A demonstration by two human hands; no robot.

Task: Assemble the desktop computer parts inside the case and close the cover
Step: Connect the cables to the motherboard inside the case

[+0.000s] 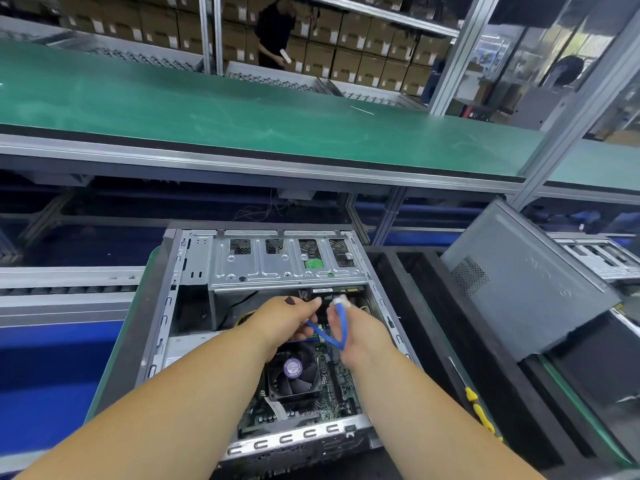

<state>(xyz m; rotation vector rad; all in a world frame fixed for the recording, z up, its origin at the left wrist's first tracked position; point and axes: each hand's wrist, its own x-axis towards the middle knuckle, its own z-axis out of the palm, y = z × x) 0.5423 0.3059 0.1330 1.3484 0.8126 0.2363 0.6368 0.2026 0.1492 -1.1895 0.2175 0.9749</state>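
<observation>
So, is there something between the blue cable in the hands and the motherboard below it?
Nothing visible does. Both the left hand and the right hand hold the blue cable above the open case. The motherboard below lies uncovered, with the CPU fan beside that spot. The exact socket cannot be seen.

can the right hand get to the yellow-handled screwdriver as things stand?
Probably not straight away: the right hand and left hand both grip the blue flat cable over the open grey metal computer case. The yellow-handled screwdriver lies unobstructed on that side.
</observation>
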